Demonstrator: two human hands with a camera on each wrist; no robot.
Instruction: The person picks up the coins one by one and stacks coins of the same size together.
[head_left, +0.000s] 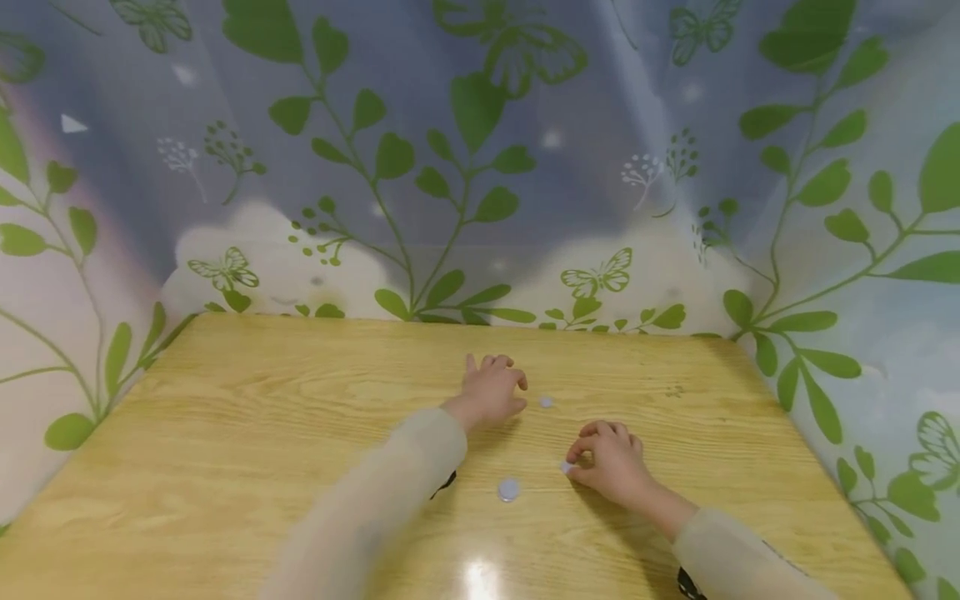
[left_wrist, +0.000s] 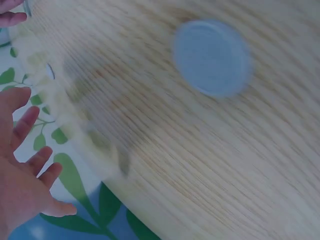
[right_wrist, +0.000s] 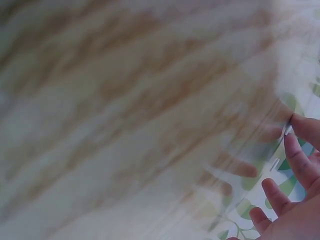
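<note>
Between thumb and forefinger my right hand (head_left: 615, 467) pinches a small pale disc (head_left: 566, 468) close to the wooden table. The right wrist view shows that disc edge-on (right_wrist: 287, 129) at the fingertips, with the other fingers of the right hand (right_wrist: 295, 195) spread apart. My left hand (head_left: 491, 393) hovers farther back, fingers loosely spread and holding nothing. A second small disc (head_left: 546, 402) lies just right of it on the table. Nearer to me lies a larger round pale disc (head_left: 508, 489), left of the right hand; it looks bluish in the left wrist view (left_wrist: 212, 57).
The wood-grained table (head_left: 262, 450) runs back to a cloth wall (head_left: 420, 200) printed with green leaves and butterflies. More of this cloth (head_left: 862, 250) rises along the right side, and also along the left. Glare shows at the table's near middle.
</note>
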